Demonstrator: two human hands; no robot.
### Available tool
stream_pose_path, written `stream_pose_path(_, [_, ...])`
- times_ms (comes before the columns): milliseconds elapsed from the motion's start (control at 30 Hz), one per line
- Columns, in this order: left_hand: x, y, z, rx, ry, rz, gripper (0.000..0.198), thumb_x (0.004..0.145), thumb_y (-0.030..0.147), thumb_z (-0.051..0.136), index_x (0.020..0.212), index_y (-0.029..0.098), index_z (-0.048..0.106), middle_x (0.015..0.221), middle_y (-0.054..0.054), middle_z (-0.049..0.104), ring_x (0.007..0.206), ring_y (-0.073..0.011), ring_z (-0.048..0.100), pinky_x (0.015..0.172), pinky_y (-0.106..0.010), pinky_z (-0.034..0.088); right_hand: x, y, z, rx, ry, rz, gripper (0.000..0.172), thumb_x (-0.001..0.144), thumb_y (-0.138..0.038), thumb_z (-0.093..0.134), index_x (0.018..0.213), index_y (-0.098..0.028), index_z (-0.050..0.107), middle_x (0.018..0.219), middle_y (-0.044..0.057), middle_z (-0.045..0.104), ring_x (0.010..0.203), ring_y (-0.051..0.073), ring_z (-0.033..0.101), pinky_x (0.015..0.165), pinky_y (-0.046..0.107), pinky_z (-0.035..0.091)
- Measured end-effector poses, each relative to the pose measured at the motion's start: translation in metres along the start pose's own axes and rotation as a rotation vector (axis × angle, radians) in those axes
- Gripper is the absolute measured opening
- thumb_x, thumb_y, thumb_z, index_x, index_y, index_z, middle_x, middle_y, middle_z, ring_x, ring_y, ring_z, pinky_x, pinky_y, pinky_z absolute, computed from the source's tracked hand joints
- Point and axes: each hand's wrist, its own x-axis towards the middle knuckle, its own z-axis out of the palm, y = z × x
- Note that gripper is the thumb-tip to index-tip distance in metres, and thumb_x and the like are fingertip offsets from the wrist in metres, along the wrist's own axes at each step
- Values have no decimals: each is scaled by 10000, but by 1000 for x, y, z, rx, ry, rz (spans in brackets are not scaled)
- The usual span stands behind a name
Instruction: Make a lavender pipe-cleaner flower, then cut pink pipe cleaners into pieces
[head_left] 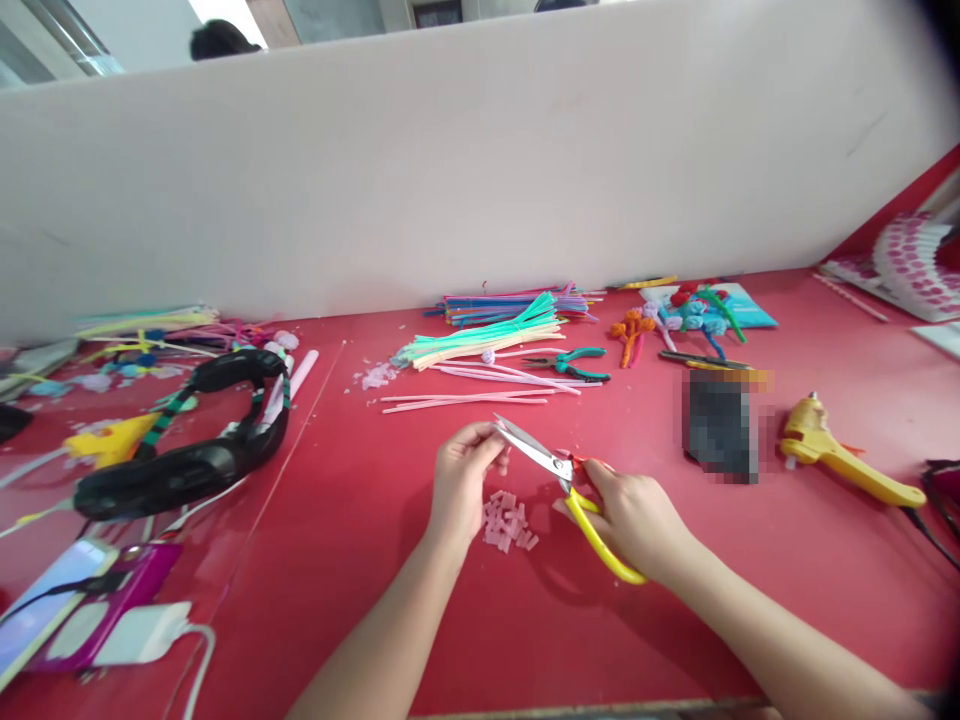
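Note:
My right hand (634,520) holds a pair of scissors (559,468) with one yellow and one red handle, the blades partly apart and pointing up to the left. At the blade tips, my left hand (466,475) is closed in a pinch. What its fingers hold is too small to make out; a hint of pink shows there. Just below, between my two hands, lies a small heap of cut pink pieces (507,522) on the red table (337,600).
Pink pipe cleaners (465,402), a green and cream bundle (487,340) and teal-handled pliers (577,360) lie ahead. A yellow glue gun (847,465) is at right, beside a blurred dark object (720,430). Left are a black neck device (187,470) and phones (52,600).

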Motion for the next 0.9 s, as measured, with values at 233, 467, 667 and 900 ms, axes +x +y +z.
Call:
stream_pose_path(233, [0, -1, -3, -17, -6, 19, 47, 691, 168, 649, 737, 159, 648, 583, 28, 565, 504, -65, 488, 475, -186, 390, -1, 0, 3, -21, 6, -17, 294, 842, -475, 386, 781, -193, 445, 545, 13, 589, 460, 188, 573, 445, 254, 183])
stream_pose_path(467, [0, -2, -3, -24, -16, 24, 50, 699, 162, 651, 749, 158, 650, 590, 24, 564, 504, -66, 488, 472, -185, 391, -1, 3, 6, -41, 19, -29, 302, 838, -481, 391, 757, -194, 437, 520, 9, 580, 433, 182, 559, 436, 252, 160])
stream_pose_path(667, [0, -2, -3, -35, -27, 29, 48, 704, 153, 647, 751, 154, 653, 582, 24, 555, 502, -60, 482, 476, -178, 390, -2, 1, 5, -26, 25, -34, 303, 840, -477, 390, 743, -194, 438, 523, 12, 583, 436, 180, 559, 440, 250, 161])
stream_pose_path(900, [0, -1, -2, -58, -24, 28, 57, 691, 158, 657, 748, 159, 660, 597, 22, 564, 505, -60, 487, 466, -178, 388, -1, 0, 6, -14, 14, -36, 300, 841, -473, 391, 755, -191, 442, 515, 12, 582, 438, 180, 565, 437, 248, 168])
